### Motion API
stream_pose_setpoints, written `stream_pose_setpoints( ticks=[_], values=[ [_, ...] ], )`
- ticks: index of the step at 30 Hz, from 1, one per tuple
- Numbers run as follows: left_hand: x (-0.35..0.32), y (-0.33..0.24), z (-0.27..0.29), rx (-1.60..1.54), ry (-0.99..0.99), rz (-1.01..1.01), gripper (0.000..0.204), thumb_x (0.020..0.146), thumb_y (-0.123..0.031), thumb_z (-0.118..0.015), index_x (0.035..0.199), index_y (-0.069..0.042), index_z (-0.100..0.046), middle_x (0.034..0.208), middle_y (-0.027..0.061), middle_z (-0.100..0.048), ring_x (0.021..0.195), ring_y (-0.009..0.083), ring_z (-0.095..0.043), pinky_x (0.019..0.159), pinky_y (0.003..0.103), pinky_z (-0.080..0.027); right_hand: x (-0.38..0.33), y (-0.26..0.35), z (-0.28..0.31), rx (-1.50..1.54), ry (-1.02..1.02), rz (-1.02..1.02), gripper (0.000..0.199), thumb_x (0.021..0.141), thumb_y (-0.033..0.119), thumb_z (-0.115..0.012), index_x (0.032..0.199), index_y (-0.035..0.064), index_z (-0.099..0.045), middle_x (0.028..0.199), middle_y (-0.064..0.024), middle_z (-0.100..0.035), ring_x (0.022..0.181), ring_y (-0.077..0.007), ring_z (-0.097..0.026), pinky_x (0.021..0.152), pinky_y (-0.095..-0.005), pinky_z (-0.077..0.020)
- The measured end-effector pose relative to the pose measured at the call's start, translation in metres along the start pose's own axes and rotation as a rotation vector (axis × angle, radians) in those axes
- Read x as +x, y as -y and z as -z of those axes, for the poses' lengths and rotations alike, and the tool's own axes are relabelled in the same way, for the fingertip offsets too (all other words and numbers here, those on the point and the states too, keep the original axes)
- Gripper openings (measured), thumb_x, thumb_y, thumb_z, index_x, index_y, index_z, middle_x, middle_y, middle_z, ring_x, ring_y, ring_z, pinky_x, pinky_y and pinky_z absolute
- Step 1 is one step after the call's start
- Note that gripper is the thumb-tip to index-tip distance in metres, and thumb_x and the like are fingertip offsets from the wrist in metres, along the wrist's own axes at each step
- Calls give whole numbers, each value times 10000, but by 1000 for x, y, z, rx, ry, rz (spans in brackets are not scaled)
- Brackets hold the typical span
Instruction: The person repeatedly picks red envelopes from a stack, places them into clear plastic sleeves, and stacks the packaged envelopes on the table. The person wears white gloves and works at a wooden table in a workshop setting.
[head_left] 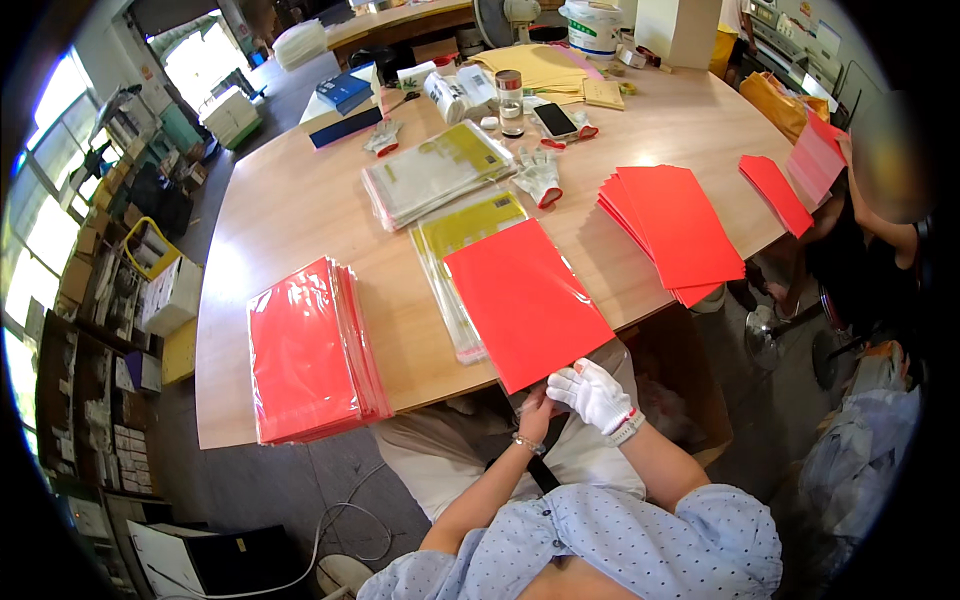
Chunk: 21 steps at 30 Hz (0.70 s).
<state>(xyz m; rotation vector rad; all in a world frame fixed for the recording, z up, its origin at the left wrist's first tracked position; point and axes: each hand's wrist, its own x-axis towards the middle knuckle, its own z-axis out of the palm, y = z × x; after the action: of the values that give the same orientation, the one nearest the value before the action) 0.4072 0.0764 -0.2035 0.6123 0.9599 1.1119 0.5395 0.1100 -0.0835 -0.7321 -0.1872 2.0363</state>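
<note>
A red sheet point(530, 300) in a shiny transparent sleeve lies aslant at the table's near edge, partly over a pile of transparent plastic sleeves point(445, 275). At its near edge, my bare left hand point(535, 418), with a bracelet at the wrist, is closed on the sleeve's end. My right hand point(594, 397) wears a white knit glove with some fingertips bare; its bent fingers pinch the same edge close to the left hand. On the left stands a stack of sleeved red sheets point(310, 350). Loose red sheets point(680, 228) lie fanned on the right.
Another pile of sleeves point(440, 172), white gloves point(540, 176), a phone point(556, 121), a glass jar point(510, 103) and a blue box point(343, 93) lie farther back. At the right, a person point(870, 215) handles red sheets beside a small red stack point(776, 193). A cardboard box point(685, 380) stands below the table.
</note>
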Motion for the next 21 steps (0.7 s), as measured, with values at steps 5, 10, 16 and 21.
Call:
stream_pose_setpoints(
  ticks=[5, 10, 16, 21],
  values=[
    [-35, -58, 15, 19, -212, 30, 351, 917, -215, -510, 1219, -35, -504, 1206, 55, -555, 1045, 155, -558, 785, 288, -468, -30, 17, -16, -972, -56, -34, 145, 893, 128, -493, 1003, 40, -530, 883, -93, -621, 707, -193, -616, 617, -331, -507],
    [-43, -64, 28, 27, -98, 97, 391, 948, -323, -433, 1149, -10, -555, 1109, 68, -611, 1022, 147, -563, 788, 299, -462, -13, -13, -62, -1872, 172, 830, 76, 725, 119, -595, 787, 78, -577, 821, -86, -530, 799, -289, -565, 628, -376, -476],
    [-34, -30, 42, -306, -304, 93, 338, 903, -245, -385, 1050, 0, -565, 943, 88, -640, 794, 198, -629, 692, 341, -507, 12, -47, -48, -2162, 367, 718, 87, 731, 139, -600, 787, 79, -573, 793, -83, -524, 714, -242, -571, 592, -375, -508],
    [-47, -76, 32, 15, -329, 121, 406, 892, -269, -345, 993, 34, -597, 985, 147, -653, 889, 265, -652, 642, 307, -514, -41, 131, 49, -826, -359, 1097, 125, 879, 100, -483, 756, 76, -490, 745, -23, -494, 672, -115, -473, 615, -279, -444]
  ],
)
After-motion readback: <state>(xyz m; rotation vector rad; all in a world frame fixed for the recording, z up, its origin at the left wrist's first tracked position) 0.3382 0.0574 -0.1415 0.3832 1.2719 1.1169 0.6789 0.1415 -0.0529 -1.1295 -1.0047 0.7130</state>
